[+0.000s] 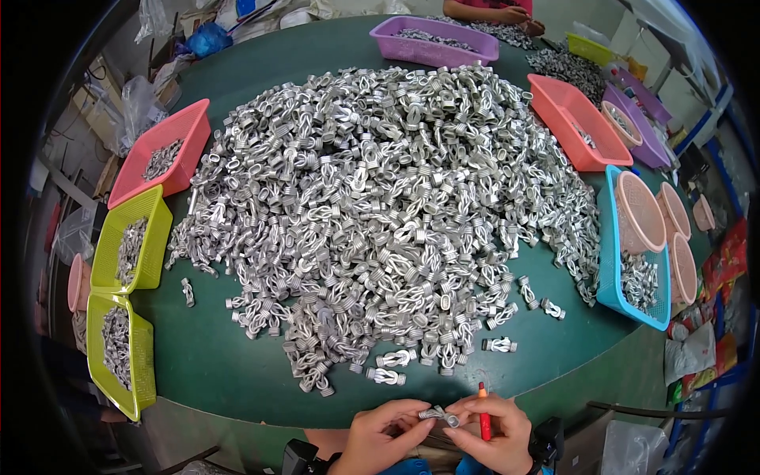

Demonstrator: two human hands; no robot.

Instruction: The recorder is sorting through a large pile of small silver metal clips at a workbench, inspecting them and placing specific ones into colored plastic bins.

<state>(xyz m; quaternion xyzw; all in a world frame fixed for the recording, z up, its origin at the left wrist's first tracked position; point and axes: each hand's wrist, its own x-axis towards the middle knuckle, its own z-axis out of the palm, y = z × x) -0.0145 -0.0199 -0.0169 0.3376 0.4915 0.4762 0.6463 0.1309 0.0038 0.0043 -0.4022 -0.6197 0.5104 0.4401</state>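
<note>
At the table's near edge, my left hand (386, 434) pinches one end of a small silvery twisted metal fitting (432, 412) between thumb and fingertips. The other end, with an oval opening, is between the thumb and fingers of my right hand (502, 437). A red marker (484, 426) stands nearly upright, tucked among the right hand's fingers. Just beyond my hands, a few loose fittings (386, 376) lie in front of a large heap of similar metal fittings (380, 206), which spreads over the green table (229, 368).
Two yellow-green baskets (147, 360) and a pink basket (198, 131) line the left edge. On the right stand a red basket (566, 119) and a blue basket (608, 261) with small peach baskets (640, 210). A purple basket (435, 54) sits at the back, near another person's hands (514, 14).
</note>
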